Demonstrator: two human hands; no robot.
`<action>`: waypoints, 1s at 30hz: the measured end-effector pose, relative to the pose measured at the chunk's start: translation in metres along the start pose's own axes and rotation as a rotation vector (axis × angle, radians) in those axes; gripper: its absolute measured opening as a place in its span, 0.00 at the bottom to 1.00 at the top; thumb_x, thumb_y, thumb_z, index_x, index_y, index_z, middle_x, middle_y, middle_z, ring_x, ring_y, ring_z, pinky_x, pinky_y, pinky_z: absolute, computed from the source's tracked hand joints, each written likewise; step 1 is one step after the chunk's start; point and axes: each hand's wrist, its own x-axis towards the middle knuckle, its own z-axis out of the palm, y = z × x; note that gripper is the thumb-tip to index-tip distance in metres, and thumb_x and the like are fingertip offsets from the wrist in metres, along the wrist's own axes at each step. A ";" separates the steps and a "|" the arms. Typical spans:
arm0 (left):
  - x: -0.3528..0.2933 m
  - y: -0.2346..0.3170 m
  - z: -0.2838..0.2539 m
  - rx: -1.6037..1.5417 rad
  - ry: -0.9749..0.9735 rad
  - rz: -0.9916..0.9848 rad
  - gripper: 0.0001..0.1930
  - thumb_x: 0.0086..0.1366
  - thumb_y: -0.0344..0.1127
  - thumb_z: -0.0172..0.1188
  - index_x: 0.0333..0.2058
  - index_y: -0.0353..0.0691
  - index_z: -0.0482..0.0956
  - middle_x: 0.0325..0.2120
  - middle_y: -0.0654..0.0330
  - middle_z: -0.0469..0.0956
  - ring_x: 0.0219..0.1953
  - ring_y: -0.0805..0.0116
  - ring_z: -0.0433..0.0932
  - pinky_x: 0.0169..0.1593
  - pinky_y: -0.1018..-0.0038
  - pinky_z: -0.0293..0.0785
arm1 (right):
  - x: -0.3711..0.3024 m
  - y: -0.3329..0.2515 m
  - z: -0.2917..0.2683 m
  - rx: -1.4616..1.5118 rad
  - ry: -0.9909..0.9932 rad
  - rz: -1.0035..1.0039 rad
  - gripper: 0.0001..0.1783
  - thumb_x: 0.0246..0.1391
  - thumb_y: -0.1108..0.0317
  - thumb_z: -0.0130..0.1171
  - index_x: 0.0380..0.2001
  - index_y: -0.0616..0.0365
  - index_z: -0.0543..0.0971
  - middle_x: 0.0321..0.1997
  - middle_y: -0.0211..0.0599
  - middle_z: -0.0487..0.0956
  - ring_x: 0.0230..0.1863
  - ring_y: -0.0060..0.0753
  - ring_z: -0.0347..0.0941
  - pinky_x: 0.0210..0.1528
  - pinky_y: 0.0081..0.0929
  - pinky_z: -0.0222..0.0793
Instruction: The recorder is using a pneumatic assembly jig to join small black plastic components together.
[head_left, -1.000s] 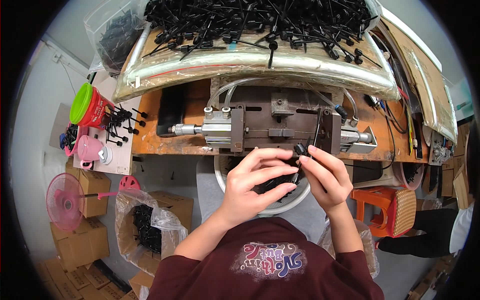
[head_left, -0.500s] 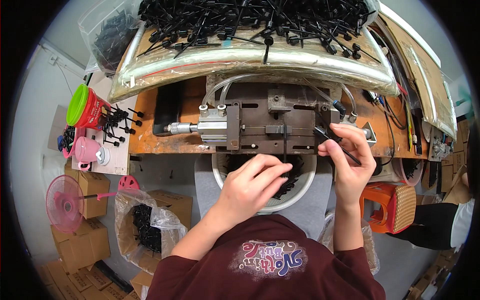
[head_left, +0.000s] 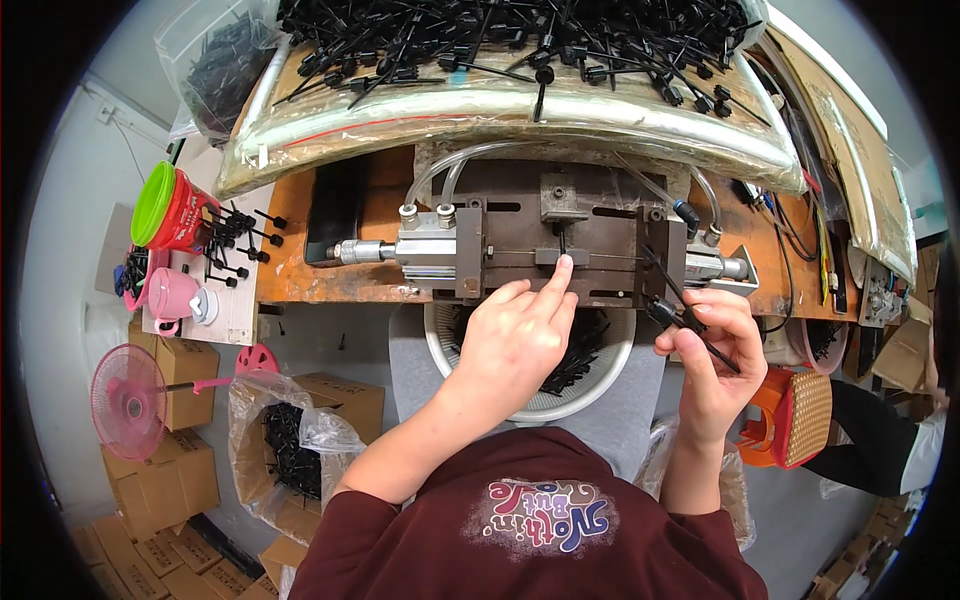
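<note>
Mostly rusty orange bench, pink fan, boxes

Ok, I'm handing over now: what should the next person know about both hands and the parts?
Left hand: index fingertip pressing a thin black pin into the slot of the metal fixture.
Right hand: holding a few black pins beside the fixture's right end.
Done: one pin seated in the fixture.
Left: the held pins; a large loose heap lies on the tray behind. White bowl below the fixture holds more black parts.
</note>
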 end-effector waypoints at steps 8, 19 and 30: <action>0.001 0.003 -0.011 -0.147 -0.041 -0.127 0.16 0.49 0.29 0.68 0.39 0.35 0.81 0.48 0.52 0.78 0.28 0.65 0.81 0.34 0.74 0.78 | -0.002 0.004 -0.004 0.212 -0.018 0.098 0.13 0.47 0.86 0.59 0.38 0.69 0.75 0.45 0.52 0.74 0.30 0.31 0.78 0.34 0.24 0.79; -0.009 0.017 -0.045 -0.894 0.134 -0.005 0.17 0.48 0.23 0.69 0.40 0.36 0.82 0.37 0.55 0.82 0.35 0.64 0.82 0.37 0.73 0.79 | 0.001 0.008 -0.001 0.366 -0.254 0.299 0.12 0.43 0.85 0.63 0.35 0.71 0.77 0.41 0.52 0.76 0.31 0.31 0.79 0.30 0.21 0.78; -0.019 0.012 -0.048 -0.803 0.148 -0.167 0.16 0.44 0.27 0.74 0.35 0.35 0.83 0.33 0.57 0.79 0.31 0.69 0.80 0.35 0.74 0.78 | 0.007 0.015 -0.001 0.127 0.128 0.023 0.15 0.44 0.87 0.60 0.38 0.66 0.76 0.43 0.46 0.75 0.40 0.28 0.75 0.35 0.19 0.73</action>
